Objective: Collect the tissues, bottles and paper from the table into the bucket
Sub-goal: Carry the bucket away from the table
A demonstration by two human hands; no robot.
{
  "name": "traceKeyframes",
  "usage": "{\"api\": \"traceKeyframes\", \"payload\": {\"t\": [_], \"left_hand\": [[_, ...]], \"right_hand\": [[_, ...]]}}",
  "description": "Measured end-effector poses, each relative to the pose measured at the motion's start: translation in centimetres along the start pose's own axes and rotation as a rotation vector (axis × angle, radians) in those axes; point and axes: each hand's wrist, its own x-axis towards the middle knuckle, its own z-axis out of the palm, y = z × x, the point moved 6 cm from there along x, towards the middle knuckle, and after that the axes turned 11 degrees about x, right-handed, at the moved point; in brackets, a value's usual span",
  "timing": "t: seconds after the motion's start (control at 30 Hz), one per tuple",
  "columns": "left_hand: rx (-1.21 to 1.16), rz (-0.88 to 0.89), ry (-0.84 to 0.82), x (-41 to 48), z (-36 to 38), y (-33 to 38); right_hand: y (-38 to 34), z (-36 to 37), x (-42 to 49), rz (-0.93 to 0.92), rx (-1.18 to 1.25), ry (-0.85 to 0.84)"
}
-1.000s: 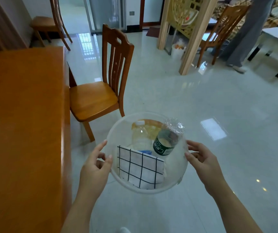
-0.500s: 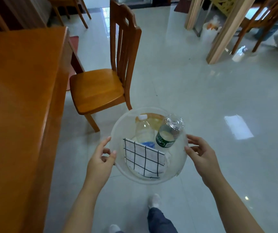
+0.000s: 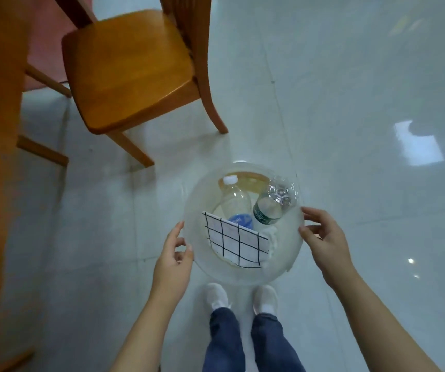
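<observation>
Bucket gripped between left hand and right hand.

Bare arms come into shot, bare all the way to the left hand and the right hand. Down below are dark blue jeans, straight-legged, and under the hems a pair of plain white shoes with rounded toes.

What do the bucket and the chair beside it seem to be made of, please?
The bucket looks like thin translucent plastic, slightly frosted: the floor shows dimly through its wall. The chair appears to be varnished wood: orange-brown, with faint grain lines and a soft sheen on the seat.
</observation>
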Motion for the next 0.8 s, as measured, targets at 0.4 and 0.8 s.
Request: {"api": "traceKeyframes", "payload": {"t": [0.4,0.8], "left_hand": [[-0.005,-0.123,0.024,12.8,12.1,-17.1],[-0.032,-0.19,0.016,18.2,18.8,-24.6]], "right_hand": [[23.0,2.6,10.8,0.175,-0.001,0.057],[32.1,3.6,15.9,0.21,-0.023,0.091]]}}
